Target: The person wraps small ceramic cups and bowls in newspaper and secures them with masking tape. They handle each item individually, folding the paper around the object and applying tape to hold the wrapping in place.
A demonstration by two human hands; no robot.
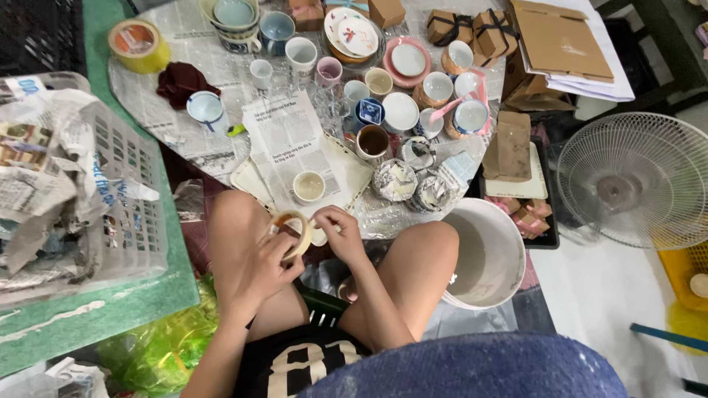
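Note:
My left hand grips a roll of beige tape above my knees. My right hand pinches at the roll's edge, fingers closed on the tape end. Just beyond my hands a cream cup sits on a sheet of newspaper laid over a low table. Two cups wrapped in crumpled paper lie to the right of it.
Many cups, saucers and plates crowd the table's far side, with a yellow tape roll far left and small brown boxes at the back. A white bucket stands by my right knee. A basket of newspaper is left, a fan right.

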